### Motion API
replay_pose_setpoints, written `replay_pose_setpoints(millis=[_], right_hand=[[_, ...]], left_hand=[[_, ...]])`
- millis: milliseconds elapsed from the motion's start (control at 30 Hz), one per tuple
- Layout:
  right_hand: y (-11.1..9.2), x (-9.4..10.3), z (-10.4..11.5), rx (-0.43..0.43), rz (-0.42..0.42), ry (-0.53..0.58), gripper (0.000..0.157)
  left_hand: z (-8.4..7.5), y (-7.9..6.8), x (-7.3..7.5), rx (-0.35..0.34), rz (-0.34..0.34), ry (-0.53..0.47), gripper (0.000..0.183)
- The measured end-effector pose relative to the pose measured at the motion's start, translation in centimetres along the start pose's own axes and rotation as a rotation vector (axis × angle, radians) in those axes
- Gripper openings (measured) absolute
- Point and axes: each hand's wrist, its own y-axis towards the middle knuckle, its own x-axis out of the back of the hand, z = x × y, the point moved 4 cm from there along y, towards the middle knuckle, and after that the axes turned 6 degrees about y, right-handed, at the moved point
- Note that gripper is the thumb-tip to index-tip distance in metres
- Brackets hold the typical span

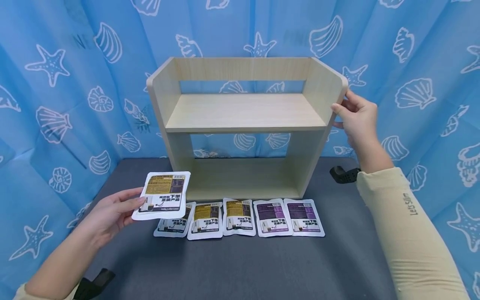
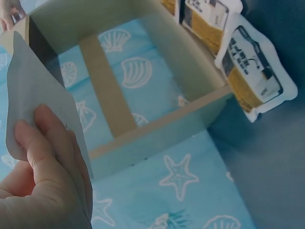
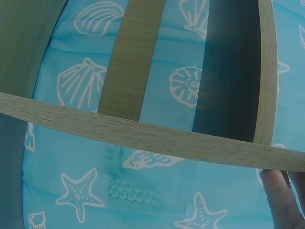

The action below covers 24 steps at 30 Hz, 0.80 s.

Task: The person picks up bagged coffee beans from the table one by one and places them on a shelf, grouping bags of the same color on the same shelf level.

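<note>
In the head view my left hand (image 1: 112, 214) pinches a white-edged sachet (image 1: 163, 196) with a gold and dark label, held up in front of the shelf's lower left. The left wrist view shows the plain pale back of that sachet (image 2: 38, 90), fingers lying on it. My right hand (image 1: 358, 121) grips the right side panel of a light wooden two-tier shelf (image 1: 245, 111) near its upper front edge. Only some fingertips of the right hand (image 3: 281, 195) appear in the right wrist view, against the panel's edge.
Several sachets lie in a row before the shelf: gold-labelled ones (image 1: 205, 221) on the left, two purple-labelled ones (image 1: 273, 217) on the right. The grey table (image 1: 255, 266) carries everything. Behind hangs a blue shell-print curtain (image 1: 240, 25). Black wrist mounts (image 1: 343, 175) sit at both wrists.
</note>
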Motion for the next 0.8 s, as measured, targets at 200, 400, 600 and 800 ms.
replay_pose_setpoints(millis=[200, 400, 600, 800], right_hand=[[0.0, 0.0, -0.1, -0.003, -0.002, -0.015, 0.053], [0.1, -0.2, -0.1, -0.006, 0.001, -0.071, 0.052], [0.1, -0.1, -0.1, 0.002, 0.000, -0.104, 0.052], [0.1, -0.1, -0.1, 0.017, -0.003, -0.125, 0.052]], left_hand=[[-1.4, -0.1, -0.4, -0.024, 0.017, 0.021, 0.073], [-2.6, -0.1, -0.9, -0.039, 0.032, 0.013, 0.072], [-3.7, -0.1, -1.6, -0.055, 0.036, 0.037, 0.071], [-4.6, -0.2, -2.2, -0.068, 0.045, 0.037, 0.071]])
